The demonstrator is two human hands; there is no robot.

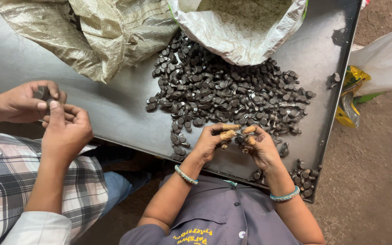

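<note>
A grey metal desk [114, 109] is covered with a pile of small dark parts [227, 90]. One part [239, 139] is pinched between the left hand [212, 141] and right hand [262, 147], just at the pile's near edge. It should be held firmly and turned slowly.

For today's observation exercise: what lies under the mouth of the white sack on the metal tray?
A heap of small dark round pieces spreads out from under the white sack across the metal tray. The sack covers whatever is still inside.

woven sacks [114, 31]; grey metal tray [123, 113], yellow wrapper [348, 97], co-worker's checked sleeve [5, 168]
</note>
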